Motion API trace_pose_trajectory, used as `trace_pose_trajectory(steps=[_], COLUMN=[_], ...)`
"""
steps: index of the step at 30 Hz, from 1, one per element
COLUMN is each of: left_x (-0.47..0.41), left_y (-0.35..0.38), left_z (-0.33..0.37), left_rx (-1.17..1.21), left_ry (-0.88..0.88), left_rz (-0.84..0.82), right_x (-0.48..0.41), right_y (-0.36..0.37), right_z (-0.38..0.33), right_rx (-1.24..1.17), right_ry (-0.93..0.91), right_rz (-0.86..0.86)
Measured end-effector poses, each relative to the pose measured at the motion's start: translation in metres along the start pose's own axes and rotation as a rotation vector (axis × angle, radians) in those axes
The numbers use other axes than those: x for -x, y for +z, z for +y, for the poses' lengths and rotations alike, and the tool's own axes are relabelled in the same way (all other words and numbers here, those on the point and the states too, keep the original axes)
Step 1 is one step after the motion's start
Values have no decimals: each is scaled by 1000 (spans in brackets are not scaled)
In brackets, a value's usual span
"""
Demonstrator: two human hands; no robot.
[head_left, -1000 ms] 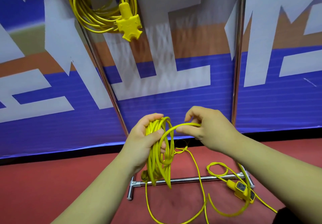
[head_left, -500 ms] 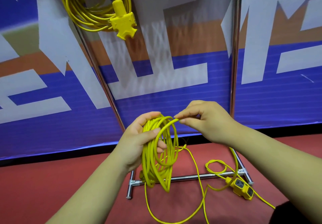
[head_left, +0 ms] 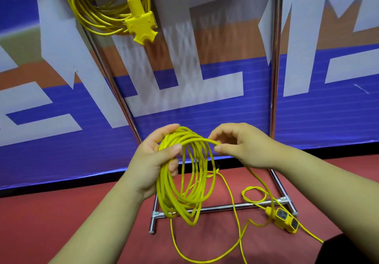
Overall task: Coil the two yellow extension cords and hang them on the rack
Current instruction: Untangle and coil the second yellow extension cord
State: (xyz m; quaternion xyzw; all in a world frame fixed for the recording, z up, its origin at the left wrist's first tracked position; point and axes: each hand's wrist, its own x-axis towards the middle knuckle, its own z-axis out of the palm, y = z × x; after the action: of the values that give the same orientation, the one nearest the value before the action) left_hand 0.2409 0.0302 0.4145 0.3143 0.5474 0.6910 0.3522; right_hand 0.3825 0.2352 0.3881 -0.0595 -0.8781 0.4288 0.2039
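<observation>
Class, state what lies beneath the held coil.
Beneath the coil, the rack's chrome base bar and loose cord on the red floor; the loops cover part of the bar.

Both hands (head_left: 151, 161) coiling yellow cord (head_left: 184, 181).

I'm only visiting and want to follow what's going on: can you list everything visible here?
Red floor: one, red, below.
Printed banner: one, blue, white, orange, along the back.
Shiny metal tube rack: one, silver, before the banner.
Coiled yellow extension cord with three-way socket head: one, yellow, hanging on the rack, upper left.
Partly coiled yellow extension cord: one, yellow, loops in left hand, rest trailing on floor.
Yellow socket block: one, yellow with dark outlets, on floor, lower right.
Hands: two, bare; left hand grips the coil, right hand pinches its top strand.
</observation>
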Motion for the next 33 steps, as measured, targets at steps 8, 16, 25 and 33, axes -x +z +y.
trace_pose_trajectory(steps=[8, 16, 25, 33], left_x=[1, 3, 1, -3], left_y=[-12, -8, -9, -20], left_z=[3, -2, 4, 5], left_rx=[-5, -10, 37, 106], left_ry=[-69, -114, -50, 29], left_rz=[-42, -123, -141, 4], right_x=[-3, -7, -9, -1], right_y=[-2, 9, 18, 13], right_z=[7, -3, 14, 16], right_rx=[2, 87, -38, -60], right_ry=[76, -16, 126, 183], right_rz=[137, 180, 155, 91])
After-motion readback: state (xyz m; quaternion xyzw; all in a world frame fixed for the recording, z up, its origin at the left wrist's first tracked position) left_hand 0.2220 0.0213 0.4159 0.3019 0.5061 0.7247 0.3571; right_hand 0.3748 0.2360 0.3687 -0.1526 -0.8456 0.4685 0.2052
